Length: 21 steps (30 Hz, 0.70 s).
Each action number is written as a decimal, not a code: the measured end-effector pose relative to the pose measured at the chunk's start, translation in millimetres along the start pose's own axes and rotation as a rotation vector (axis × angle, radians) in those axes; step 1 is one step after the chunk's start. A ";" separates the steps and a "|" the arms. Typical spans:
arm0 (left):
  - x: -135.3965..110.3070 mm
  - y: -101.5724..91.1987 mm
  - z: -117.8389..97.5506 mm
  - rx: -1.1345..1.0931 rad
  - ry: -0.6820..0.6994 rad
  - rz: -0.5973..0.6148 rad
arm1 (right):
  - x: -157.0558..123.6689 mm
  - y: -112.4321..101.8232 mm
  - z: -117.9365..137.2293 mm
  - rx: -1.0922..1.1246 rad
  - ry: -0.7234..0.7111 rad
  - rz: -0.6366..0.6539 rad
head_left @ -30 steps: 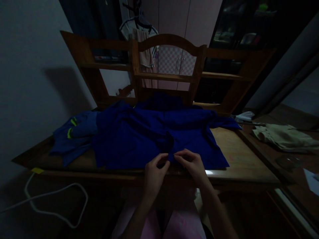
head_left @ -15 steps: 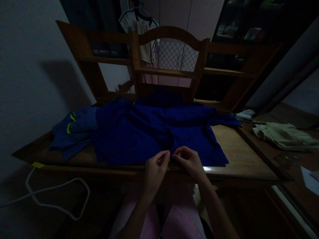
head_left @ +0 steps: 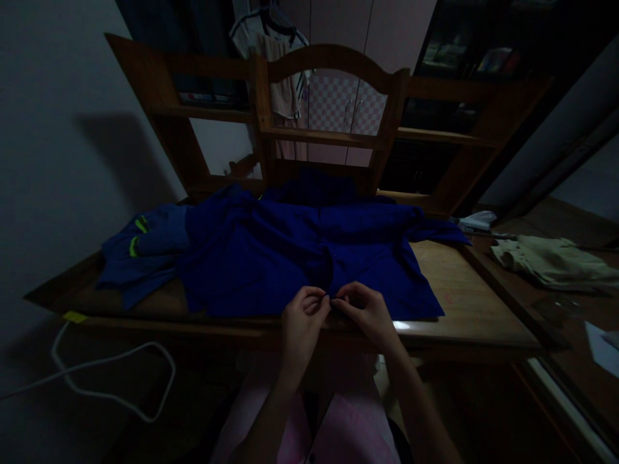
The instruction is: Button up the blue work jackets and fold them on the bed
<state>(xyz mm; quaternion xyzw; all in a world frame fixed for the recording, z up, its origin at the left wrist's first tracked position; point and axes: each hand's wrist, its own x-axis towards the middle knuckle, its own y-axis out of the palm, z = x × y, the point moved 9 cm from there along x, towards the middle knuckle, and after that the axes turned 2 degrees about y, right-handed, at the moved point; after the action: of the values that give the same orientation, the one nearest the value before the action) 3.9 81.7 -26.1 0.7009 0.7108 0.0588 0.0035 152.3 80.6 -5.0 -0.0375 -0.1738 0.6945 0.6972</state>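
A dark blue long-sleeved shirt (head_left: 242, 258) lies spread over a wooden desk, its front opening running down the middle towards me. My left hand (head_left: 304, 322) and my right hand (head_left: 365, 312) meet at the near end of that opening, by the hem. Thumb and forefinger of each are pinched on the shirt's edge, fingertips nearly touching. Whatever small part sits between the tips is too dark to make out. To the left lies a lighter blue garment (head_left: 157, 235) with yellow-green marks, partly overlapped by the shirt.
A wooden shelf frame (head_left: 329, 137) rises behind the desk (head_left: 464, 290). Folded pale cloth (head_left: 556, 261) and a glass dish (head_left: 558, 309) sit on the surface at right. A white cable (head_left: 116, 361) loops below at left. Clothes (head_left: 280, 71) hang beyond the frame.
My fingertips have come closer together at the shirt's edge, the right hand shifting slightly left. The garments stay where they were.
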 end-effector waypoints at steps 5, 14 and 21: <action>2.5 -0.7 -0.2 0.003 0.017 -0.019 | 0.4 0.3 -1.8 0.047 0.010 -0.005; -5.9 -0.6 -6.8 0.215 0.137 -0.117 | -2.7 2.4 2.6 -0.060 -0.032 -0.013; -9.5 1.3 -14.9 0.307 0.205 -0.121 | -5.7 2.5 18.4 -0.181 -0.144 -0.049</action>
<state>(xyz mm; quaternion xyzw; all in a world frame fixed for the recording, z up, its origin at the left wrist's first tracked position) 4.1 71.0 -11.9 0.6395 0.7490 0.0204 -0.1721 144.7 71.6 10.4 -0.0458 -0.2862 0.6598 0.6933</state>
